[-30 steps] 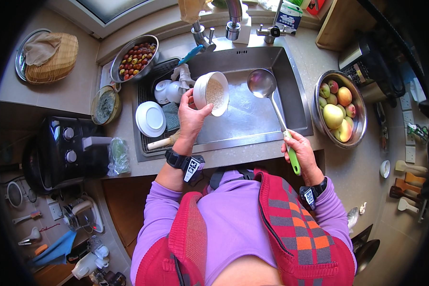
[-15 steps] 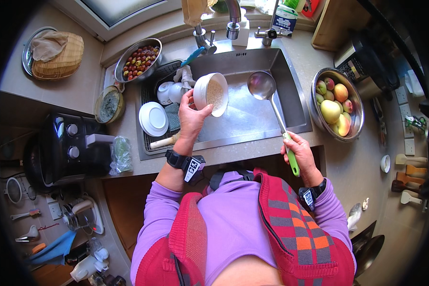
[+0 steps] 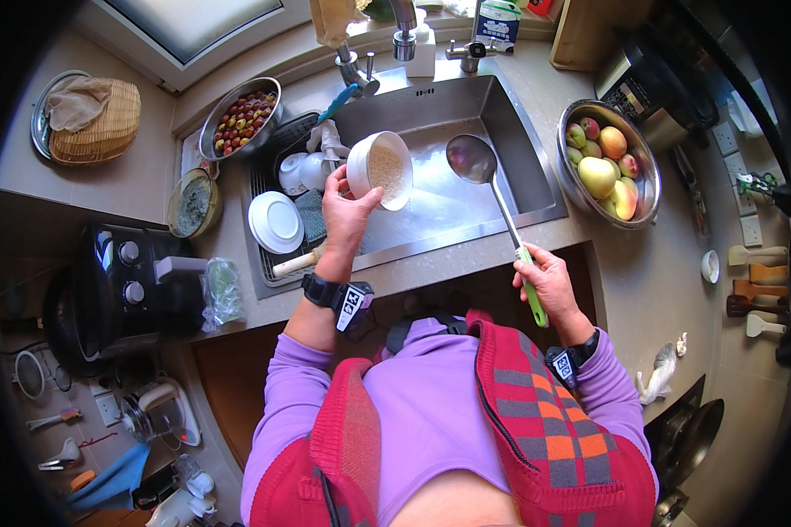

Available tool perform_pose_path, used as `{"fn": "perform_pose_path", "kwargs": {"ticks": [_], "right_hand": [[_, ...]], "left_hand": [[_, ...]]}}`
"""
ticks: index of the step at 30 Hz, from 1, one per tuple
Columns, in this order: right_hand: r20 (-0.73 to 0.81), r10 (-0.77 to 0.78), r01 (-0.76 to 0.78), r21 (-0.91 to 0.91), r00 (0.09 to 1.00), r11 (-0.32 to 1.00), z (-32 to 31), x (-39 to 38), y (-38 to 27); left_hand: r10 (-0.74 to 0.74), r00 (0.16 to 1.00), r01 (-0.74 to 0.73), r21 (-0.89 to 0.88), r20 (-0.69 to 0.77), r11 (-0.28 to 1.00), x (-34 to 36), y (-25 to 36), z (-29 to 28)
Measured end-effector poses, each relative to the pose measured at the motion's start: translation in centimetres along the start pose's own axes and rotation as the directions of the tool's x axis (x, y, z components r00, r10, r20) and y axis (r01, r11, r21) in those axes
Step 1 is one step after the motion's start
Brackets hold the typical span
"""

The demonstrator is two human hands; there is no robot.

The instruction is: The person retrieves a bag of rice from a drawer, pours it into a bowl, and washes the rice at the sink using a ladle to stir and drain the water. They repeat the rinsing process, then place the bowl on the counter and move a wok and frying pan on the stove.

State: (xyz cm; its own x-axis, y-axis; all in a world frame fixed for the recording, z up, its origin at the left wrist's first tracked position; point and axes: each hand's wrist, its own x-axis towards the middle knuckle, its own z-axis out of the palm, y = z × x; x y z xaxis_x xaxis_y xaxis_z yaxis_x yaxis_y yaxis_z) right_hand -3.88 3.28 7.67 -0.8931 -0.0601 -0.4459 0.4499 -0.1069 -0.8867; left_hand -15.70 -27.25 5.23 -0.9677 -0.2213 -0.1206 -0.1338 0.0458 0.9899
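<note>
My left hand (image 3: 350, 211) grips a white bowl (image 3: 360, 169) over the left part of the steel sink (image 3: 439, 215). Pale grains that look like rice (image 3: 387, 172) lie in the bowl, which tilts to the right. The thumb rests on its near rim and the fingers wrap its left side. In my right hand (image 3: 549, 279) is a ladle (image 3: 504, 206), held by its green handle. Its round metal scoop (image 3: 472, 159) hangs over the sink's right half and looks empty. The two tools are apart.
Left in the sink, a rack holds white dishes (image 3: 276, 222). A bowl of jujubes (image 3: 248, 121) stands at the far left, a steel bowl of fruit (image 3: 599, 176) at the right. The faucet (image 3: 403, 44) rises behind the sink. A black appliance (image 3: 136, 281) sits at the left.
The view has shifted slightly, so the counter and sink sit a little further left. Both hands keep their holds on the bowl and the ladle, with little movement between them.
</note>
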Motion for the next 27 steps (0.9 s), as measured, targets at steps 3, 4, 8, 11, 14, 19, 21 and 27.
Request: {"fn": "perform_pose_path", "kwargs": {"ticks": [3,4,8,11,14,19,21,27], "right_hand": [[0.043,0.122,-0.127,0.146,0.992,0.981,-0.7,0.3,-0.2],[0.065,0.134,-0.143,0.145,0.989,0.979,-1.0,0.4,-0.4],[0.158,0.104,-0.151,0.322,0.982,0.935,-2.6,0.1,-1.3],[0.258,-0.025,-0.111,0.5,0.966,0.859,-4.9,-0.2,-3.0],[0.236,-0.13,-0.001,0.486,0.963,0.874,-8.3,-1.2,-5.2],[0.104,-0.262,0.188,0.454,0.959,0.871,-13.9,-3.9,-7.9],[0.043,-0.274,0.233,0.413,0.961,0.881,-15.8,-4.7,-8.4],[-0.054,-0.262,0.26,0.409,0.964,0.874,-19.4,-7.2,-9.1]], "left_hand": [[-0.224,0.972,0.237,-0.304,0.077,0.923,0.6,-1.2,-0.3],[-0.298,0.946,0.325,-0.417,0.13,0.849,1.0,-1.6,-0.3],[-0.377,0.89,0.452,-0.598,0.255,0.662,1.9,-3.4,0.6],[-0.336,0.892,0.45,-0.651,0.301,0.611,3.0,-3.7,2.7],[-0.306,0.892,0.452,-0.68,0.333,0.577,4.2,-3.3,6.1],[-0.283,0.887,0.461,-0.678,0.364,0.573,7.1,-2.0,14.2],[-0.326,0.867,0.498,-0.682,0.378,0.535,8.5,-1.4,17.5],[-0.323,0.857,0.514,-0.653,0.401,0.556,12.7,-0.3,26.0]]}}
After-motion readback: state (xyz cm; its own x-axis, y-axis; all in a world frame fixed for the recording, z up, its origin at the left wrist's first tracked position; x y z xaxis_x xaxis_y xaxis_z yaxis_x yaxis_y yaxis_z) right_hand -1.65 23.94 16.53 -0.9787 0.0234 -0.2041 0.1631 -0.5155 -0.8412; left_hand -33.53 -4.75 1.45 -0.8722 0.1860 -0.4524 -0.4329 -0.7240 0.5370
